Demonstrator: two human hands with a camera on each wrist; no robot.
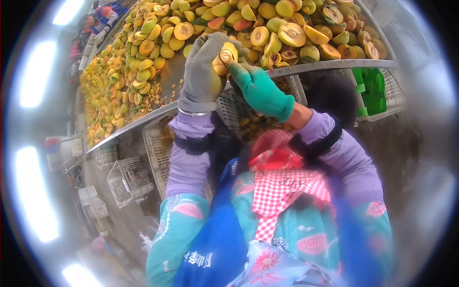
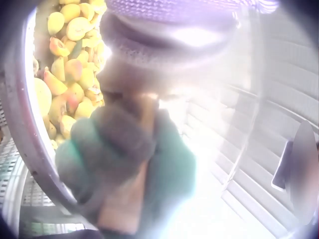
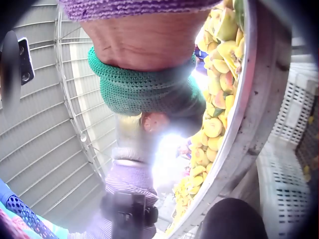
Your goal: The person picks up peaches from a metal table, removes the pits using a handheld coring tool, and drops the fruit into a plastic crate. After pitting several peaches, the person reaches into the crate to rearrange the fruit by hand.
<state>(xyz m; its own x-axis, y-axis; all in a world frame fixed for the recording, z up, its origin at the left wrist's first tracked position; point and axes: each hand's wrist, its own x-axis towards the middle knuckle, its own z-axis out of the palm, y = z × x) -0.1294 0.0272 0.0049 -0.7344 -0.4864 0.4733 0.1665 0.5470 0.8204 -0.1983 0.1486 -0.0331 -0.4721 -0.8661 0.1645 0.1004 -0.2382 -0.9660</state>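
Note:
My left hand (image 1: 198, 74), in a grey glove, grips a halved yellow peach (image 1: 223, 59) with its cut face turned up, over the near rim of the metal table. From the right, my right hand (image 1: 265, 92) in a green glove meets it, fingertips right at the fruit. In the left wrist view those gloved fingers curl round a tan wooden handle (image 2: 122, 211). A thin dark curved edge lies across the peach's cut face in the head view; the rest of that tool is hidden by the gloves.
Halved peaches (image 1: 291, 34) are heaped on the metal table, whose raised rim (image 1: 334, 65) runs in front of me. Below stand pale slatted crates (image 1: 129, 182) and a green basket (image 1: 373, 91). Another person (image 1: 98, 24) is at the far left end.

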